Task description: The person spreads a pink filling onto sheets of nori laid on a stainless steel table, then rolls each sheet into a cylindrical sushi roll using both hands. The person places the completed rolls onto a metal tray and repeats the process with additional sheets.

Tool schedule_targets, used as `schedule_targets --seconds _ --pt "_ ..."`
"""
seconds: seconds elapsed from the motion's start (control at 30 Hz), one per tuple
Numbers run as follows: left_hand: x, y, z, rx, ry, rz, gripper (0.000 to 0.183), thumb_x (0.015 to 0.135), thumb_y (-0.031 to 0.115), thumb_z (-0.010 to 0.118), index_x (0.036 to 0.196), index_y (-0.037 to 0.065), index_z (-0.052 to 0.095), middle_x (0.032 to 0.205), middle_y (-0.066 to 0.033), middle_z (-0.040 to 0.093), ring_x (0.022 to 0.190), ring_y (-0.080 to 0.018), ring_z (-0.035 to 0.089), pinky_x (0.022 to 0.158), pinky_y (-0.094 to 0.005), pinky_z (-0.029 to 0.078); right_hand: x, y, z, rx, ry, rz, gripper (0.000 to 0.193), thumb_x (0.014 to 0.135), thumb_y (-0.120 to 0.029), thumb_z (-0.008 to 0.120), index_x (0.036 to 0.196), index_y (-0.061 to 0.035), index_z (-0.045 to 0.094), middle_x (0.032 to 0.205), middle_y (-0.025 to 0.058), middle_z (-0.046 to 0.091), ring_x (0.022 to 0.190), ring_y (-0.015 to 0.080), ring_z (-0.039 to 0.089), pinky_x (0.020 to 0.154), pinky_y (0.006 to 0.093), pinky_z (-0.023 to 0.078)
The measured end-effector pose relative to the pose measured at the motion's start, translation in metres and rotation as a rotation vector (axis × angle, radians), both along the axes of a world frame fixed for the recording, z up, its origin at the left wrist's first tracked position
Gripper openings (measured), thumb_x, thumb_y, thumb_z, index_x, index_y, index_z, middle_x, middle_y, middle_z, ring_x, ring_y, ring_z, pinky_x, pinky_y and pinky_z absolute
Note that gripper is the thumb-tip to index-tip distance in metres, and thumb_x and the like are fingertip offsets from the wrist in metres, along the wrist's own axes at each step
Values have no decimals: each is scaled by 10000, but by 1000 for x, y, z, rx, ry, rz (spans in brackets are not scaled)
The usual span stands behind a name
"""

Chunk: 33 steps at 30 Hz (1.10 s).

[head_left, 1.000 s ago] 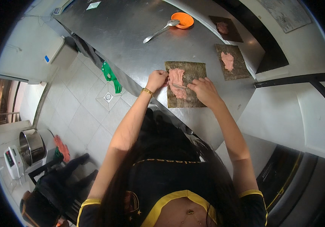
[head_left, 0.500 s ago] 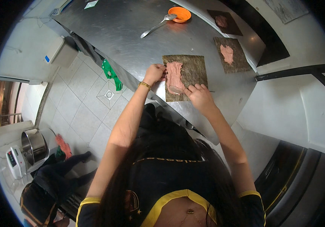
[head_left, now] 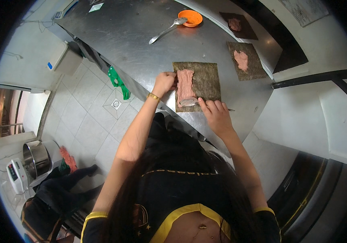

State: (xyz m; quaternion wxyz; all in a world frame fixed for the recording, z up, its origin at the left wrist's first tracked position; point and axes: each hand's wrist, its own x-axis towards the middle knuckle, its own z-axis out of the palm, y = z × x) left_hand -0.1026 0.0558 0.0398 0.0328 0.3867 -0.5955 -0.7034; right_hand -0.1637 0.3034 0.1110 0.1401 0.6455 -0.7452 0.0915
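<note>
A dark green seaweed sheet (head_left: 207, 81) lies on the steel table in front of me. A strip of pink paste (head_left: 185, 83) covers its left part. My right hand (head_left: 217, 117) is closed around a metal spoon (head_left: 188, 101). The spoon's bowl rests on the lower end of the paste, and the tip of its handle sticks out right of the hand. At the sheet's left edge, my left hand (head_left: 165, 82) is closed, its fingertips pinching the border.
Toward the back, an orange bowl (head_left: 196, 23) has another spoon (head_left: 167, 31) leaning on its rim. A second paste-topped seaweed sheet (head_left: 255, 69) lies at the table's right. The steel table's (head_left: 137, 56) left edge runs diagonally. A person (head_left: 46, 206) is at the lower left, near a metal pot (head_left: 37, 158).
My right hand and the spoon have moved slightly down, toward me, to the lower end of the paste. My left hand keeps its pinch on the sheet's edge.
</note>
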Motion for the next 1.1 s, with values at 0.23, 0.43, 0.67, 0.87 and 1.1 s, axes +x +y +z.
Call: schedule_targets --seconds 0.23,0.43,0.67,0.87,1.1 --pt "3 9 -18 35 118 150 283 910 169 487 984 -31 673 813 -105 679 632 -175 638 612 -284 536 -34 -32 -10 -10 -129 -153 426 766 -20 530 1176 -99 614 868 41 532 788 223 547 706 363 449" --pt "8 13 -11 -144 43 46 253 947 107 463 1077 -14 643 823 -56 654 682 -126 618 625 -262 527 -57 -73 -23 83 -99 -154 379 783 -20 530 1133 -110 644 839 32 548 778 224 560 713 371 461" --pt "8 11 -8 -132 -4 28 257 946 106 466 1096 -16 635 843 -71 665 718 -140 641 648 -283 551 -72 -97 -23 128 -100 -131 374 798 -29 519 1137 -124 647 841 46 564 809 240 562 751 388 457" --pt "7 11 0 -91 -20 24 262 949 113 466 1113 -13 627 862 -82 674 724 -143 649 648 -282 553 -80 -111 -20 210 -136 -143 261 867 -143 509 1084 -90 645 914 69 607 879 256 591 810 395 463" --pt "7 15 -9 -116 63 107 260 926 142 494 1047 -5 671 737 -116 677 621 -144 641 602 -285 525 -90 -123 -24 216 -436 -240 310 826 -44 511 1066 -121 691 879 80 624 837 298 602 787 413 473"
